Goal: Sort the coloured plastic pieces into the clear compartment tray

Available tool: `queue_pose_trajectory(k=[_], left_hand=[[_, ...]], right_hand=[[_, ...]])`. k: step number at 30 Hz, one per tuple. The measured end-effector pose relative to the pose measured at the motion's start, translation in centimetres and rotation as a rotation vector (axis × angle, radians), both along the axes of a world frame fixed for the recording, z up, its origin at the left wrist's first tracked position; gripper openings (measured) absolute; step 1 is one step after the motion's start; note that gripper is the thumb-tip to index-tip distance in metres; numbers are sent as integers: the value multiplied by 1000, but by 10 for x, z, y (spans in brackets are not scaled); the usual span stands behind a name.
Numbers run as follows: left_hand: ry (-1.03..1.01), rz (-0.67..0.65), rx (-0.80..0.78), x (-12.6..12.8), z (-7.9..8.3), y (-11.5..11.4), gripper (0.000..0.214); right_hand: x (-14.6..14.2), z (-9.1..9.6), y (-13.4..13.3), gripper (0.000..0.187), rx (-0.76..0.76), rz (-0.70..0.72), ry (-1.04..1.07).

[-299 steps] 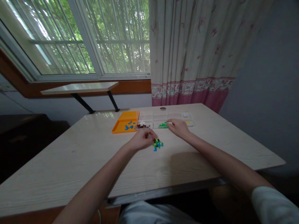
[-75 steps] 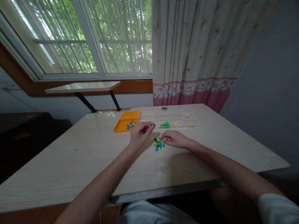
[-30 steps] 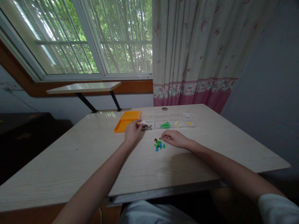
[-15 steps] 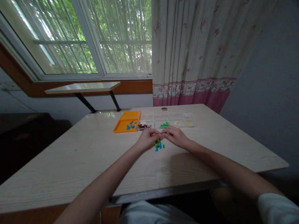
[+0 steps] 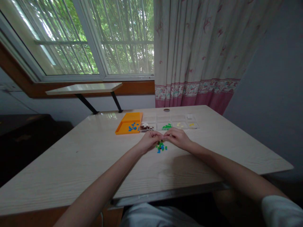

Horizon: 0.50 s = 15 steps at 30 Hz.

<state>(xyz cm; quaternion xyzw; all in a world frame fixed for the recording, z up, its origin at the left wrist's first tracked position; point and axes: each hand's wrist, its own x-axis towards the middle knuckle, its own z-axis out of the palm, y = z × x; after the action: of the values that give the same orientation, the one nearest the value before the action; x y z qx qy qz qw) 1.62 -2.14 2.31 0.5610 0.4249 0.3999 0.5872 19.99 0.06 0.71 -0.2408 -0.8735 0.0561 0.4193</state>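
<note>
My left hand [image 5: 150,140] and my right hand [image 5: 177,137] meet fingertip to fingertip over the middle of the table. Both are closed in a pinch, and whatever sits between the fingers is too small to make out. Just below them lies a small heap of blue, green and dark brown plastic pieces [image 5: 161,147], partly hidden by my left hand. Behind my hands stands a clear divided box [image 5: 163,119]. Its front compartments hold dark brown pieces [image 5: 146,128], green pieces [image 5: 167,126], pale yellow pieces [image 5: 180,125] and yellow pieces [image 5: 191,125].
An orange tray [image 5: 122,128] with loose blue pieces [image 5: 133,127] adjoins the clear box on the left. A raised white shelf [image 5: 85,88] on black supports stands at the table's back left. The pale wooden table [image 5: 94,164] reaches to a curtain [image 5: 189,56] and window.
Both hands keep almost the same place, with only a slight shift of the left fingers. The heap, the box and the tray look unchanged.
</note>
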Motion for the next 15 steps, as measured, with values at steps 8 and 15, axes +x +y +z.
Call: queue_pose_trajectory(k=[8, 15], left_hand=[[-26, -9, 4, -1, 0, 2, 34], [-3, 10, 84, 0, -3, 5, 37]], right_hand=[[-2, -2, 0, 14, 17, -9, 37], [-2, -3, 1, 13, 33, -15, 24]])
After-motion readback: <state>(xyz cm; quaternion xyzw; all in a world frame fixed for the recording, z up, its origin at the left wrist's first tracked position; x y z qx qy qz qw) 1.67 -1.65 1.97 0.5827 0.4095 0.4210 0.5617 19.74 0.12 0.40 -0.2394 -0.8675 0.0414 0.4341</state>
